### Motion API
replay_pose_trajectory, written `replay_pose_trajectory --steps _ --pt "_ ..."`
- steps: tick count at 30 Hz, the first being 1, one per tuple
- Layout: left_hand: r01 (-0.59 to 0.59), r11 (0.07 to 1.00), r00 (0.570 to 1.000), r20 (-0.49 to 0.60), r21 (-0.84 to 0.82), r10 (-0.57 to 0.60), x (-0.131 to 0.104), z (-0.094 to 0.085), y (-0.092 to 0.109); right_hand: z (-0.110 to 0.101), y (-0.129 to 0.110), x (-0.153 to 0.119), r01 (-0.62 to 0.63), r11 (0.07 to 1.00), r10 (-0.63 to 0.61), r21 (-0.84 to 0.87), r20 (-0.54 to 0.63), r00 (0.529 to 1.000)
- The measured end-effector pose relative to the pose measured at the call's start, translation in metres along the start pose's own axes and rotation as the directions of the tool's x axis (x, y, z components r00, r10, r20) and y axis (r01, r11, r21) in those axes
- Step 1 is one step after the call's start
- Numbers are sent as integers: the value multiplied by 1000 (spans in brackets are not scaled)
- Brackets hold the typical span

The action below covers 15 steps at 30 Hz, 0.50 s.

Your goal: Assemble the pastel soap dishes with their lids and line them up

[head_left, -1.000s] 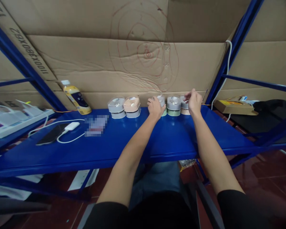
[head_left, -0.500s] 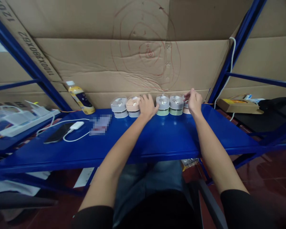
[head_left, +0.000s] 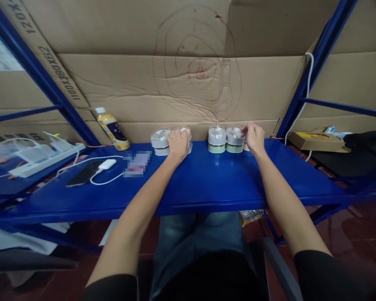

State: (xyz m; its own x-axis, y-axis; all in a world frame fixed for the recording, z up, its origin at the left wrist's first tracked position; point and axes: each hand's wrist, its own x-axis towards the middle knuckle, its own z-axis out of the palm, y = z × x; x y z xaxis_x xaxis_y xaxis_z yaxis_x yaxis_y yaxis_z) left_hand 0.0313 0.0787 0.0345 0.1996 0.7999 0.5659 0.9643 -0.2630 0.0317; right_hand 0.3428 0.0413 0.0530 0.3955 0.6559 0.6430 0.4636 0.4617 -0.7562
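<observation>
Our left hand [head_left: 179, 143] has shifted leftward since the earlier frames, leaving the green-based pair and settling over the peach-topped container [head_left: 189, 133], while our right hand [head_left: 253, 136] stays near the row's right end.

From the left along the blue bench [head_left: 203, 179], we see a dark phone [head_left: 84, 174], a white adapter [head_left: 107, 164] with its cable, a yellow bottle [head_left: 113, 129] tilted near the cardboard [head_left: 119, 83], and a pixelated patch [head_left: 138, 164].

Next stands a grey-topped container [head_left: 160, 139], just beside the peach-topped one, whose lower half is grey. Our left fingers bend over that lid, partly open; whether they grip it, we cannot tell.

Across a gap, two grey-topped, green-based containers [head_left: 217, 140] stand side by side. Our right fingers, loosely curled, partly cover a peach-based container [head_left: 246, 146] at the end; its top is hidden, and we cannot tell what, if anything, they hold. Beyond the bench, farther right, lies an open carton [head_left: 319, 143].
</observation>
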Motion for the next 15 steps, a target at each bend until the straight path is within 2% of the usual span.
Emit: replay_pose_trajectory --steps 2,4,6,7,8,10,13,15 --pt "-49 998 998 -37 -39 48 -6 -6 -2 2 -1 -2 3 1000 -3 8 14 1000" --pt "-174 977 983 -76 -120 166 -16 -13 -8 5 -5 -7 9 1000 -10 15 70 997" --pt "-359 905 933 -125 -227 338 -31 -20 -15 11 -12 -16 60 998 -60 7 194 979" --pt "-446 849 895 -153 -283 419 -41 -23 -19 14 -17 -22 110 994 -105 -1 278 955" --pt "-517 786 855 -177 -338 487 -50 -26 -22 18 -21 -29 174 985 -159 -6 372 914" --pt "-605 672 788 -198 -427 583 -71 -30 -26 26 -27 -44 307 952 -256 4 559 789" --pt "-630 588 740 -161 -507 653 -95 -32 -25 36 -31 -62 400 916 -276 34 776 567" --pt "-609 571 731 -111 -551 673 -103 -31 -22 42 -30 -71 399 916 -234 33 853 467"
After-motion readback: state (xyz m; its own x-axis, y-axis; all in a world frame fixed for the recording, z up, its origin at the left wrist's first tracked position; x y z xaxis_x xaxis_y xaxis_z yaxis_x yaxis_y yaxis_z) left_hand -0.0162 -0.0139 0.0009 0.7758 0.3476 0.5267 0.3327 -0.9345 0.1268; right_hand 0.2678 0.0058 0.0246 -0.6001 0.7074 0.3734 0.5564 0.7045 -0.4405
